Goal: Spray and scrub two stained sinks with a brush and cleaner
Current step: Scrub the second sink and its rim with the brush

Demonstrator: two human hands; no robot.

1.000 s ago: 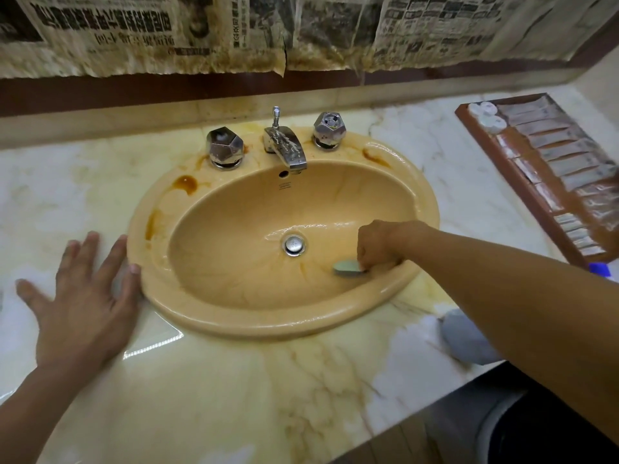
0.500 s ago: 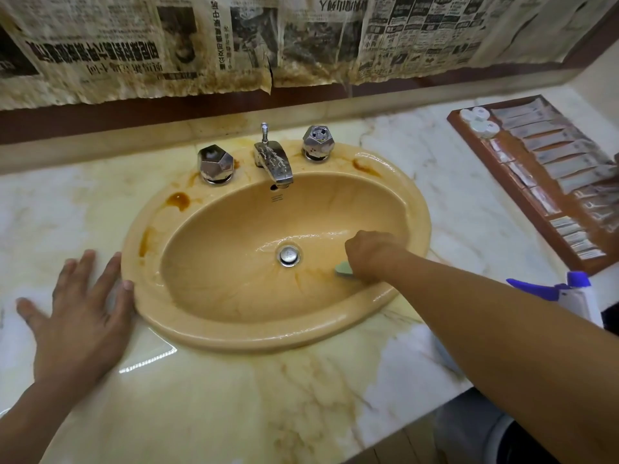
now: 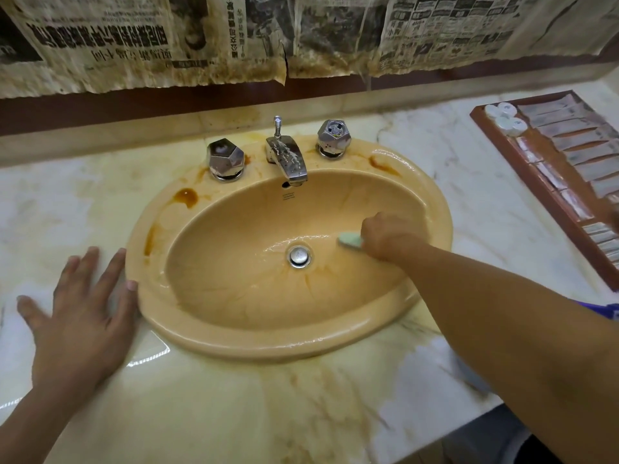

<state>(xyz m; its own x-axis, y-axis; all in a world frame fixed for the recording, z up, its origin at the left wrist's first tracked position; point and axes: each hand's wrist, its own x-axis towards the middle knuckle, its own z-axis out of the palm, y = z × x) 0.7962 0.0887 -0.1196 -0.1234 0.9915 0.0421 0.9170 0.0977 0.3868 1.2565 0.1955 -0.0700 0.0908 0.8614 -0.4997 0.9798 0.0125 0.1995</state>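
Low on the three-o'clock wall of the sink [image 3: 268, 346], a pale green brush [image 3: 349, 239] presses the wet, tan basin, the right hand [image 3: 385, 236] curled tight around it for scrubbing force. Rusty stains [image 3: 186, 196] mark the rim around ten o'clock. The left hand [image 3: 78, 313] lies flat, fingers spread, on the surface [image 3: 234, 413] at nine o'clock, likely bracing.

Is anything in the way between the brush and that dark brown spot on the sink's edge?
Nothing visible. The right hand holds the brush inside the sink, right of the drain. Only bare sink surface lies between it and the brown spot on the left rim. The left hand rests flat on the counter, off the spot.
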